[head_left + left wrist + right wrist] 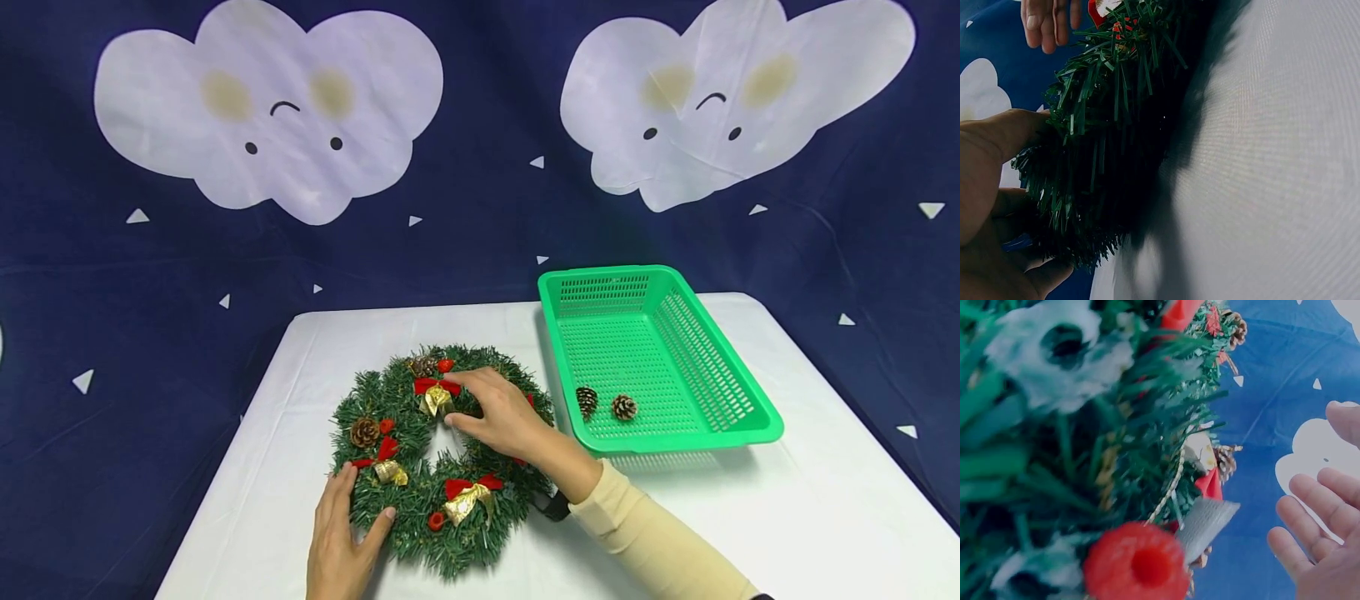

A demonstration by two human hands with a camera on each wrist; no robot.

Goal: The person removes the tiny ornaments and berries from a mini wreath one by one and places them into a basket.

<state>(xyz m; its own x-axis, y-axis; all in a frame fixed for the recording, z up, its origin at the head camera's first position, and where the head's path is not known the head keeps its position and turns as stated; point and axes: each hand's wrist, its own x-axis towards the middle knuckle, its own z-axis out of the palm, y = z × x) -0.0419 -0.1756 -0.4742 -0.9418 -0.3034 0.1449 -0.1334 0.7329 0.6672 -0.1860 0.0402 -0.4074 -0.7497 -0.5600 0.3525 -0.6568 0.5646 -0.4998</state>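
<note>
A green tinsel wreath (408, 529) lies on the white table, set with red-and-gold bows (467, 502), red berries (436, 521) and pine cones (364, 432). My left hand (341, 533) grips its near left edge, and the left wrist view shows thumb and fingers (1019, 128) round the greenery. Over the far part hovers my right hand (502, 417), close by the upper bow (437, 397). Its fingers (1307, 531) are extended and hold nothing in the right wrist view. Whitish patches with dark hollows (1054, 353) show among the needles there.
Right of the wreath stands a green plastic basket (675, 442) with two pine cones (624, 407) inside, near its front left corner. Behind the white-covered table (255, 500) hangs a dark blue cloth (487, 242) with pale clouds.
</note>
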